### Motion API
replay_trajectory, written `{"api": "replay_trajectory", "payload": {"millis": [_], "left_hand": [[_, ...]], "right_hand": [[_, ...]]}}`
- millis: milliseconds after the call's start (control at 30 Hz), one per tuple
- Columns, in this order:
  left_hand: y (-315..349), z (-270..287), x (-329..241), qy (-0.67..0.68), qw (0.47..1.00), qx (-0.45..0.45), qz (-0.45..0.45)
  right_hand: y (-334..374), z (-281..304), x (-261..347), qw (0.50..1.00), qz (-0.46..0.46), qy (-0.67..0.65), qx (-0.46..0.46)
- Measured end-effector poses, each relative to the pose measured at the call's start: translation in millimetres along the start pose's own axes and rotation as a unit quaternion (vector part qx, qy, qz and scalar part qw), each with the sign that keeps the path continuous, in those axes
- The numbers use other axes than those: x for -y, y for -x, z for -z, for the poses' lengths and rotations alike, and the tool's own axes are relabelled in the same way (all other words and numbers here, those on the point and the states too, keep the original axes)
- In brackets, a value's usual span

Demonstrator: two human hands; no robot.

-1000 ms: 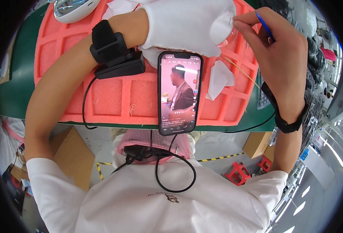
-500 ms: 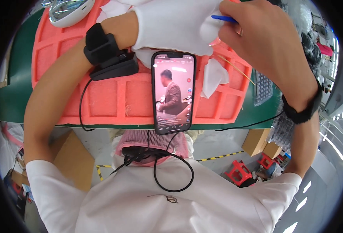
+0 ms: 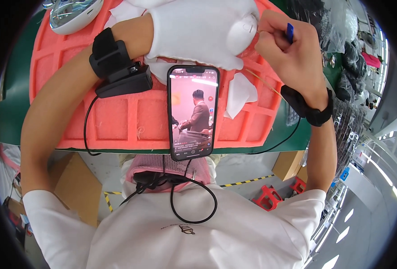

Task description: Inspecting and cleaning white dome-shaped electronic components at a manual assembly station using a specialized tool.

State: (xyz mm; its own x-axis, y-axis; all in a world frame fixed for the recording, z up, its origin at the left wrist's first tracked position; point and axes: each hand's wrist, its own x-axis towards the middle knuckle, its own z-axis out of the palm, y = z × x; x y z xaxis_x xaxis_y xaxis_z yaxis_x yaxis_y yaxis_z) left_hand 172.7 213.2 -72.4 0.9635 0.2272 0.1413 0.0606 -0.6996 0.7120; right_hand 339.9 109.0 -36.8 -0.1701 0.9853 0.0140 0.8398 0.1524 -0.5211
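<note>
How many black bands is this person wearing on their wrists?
2. One black band with a boxy black device sits on the left forearm, just behind the white-gloved left hand. The other black band is on the right wrist, behind the bare right hand.

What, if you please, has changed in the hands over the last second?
The right hand with its blue tool moved left, in to the white-gloved left hand; its grip on the tool is unchanged. The phone and pink foam tray stayed put.
</note>
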Motion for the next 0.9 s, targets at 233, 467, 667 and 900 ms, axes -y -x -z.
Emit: {"api": "replay_trajectory", "payload": {"millis": [233,467,667,900], "left_hand": [[-3,-1,7,-0.127,0.986,0.06,-0.087],[3,-14,10,-0.002,0.987,-0.103,-0.125],[1,-11,-1,-0.036,0.991,-0.085,-0.1],[9,-26,-2,-0.028,0.989,-0.139,0.052]], "right_hand": [[22,6,13,0.994,0.007,-0.086,0.059],[48,23,2,0.992,-0.073,-0.086,0.064],[37,25,-11,0.989,-0.098,-0.08,-0.081],[-20,5,9,0.633,0.019,-0.74,-0.225]]}}
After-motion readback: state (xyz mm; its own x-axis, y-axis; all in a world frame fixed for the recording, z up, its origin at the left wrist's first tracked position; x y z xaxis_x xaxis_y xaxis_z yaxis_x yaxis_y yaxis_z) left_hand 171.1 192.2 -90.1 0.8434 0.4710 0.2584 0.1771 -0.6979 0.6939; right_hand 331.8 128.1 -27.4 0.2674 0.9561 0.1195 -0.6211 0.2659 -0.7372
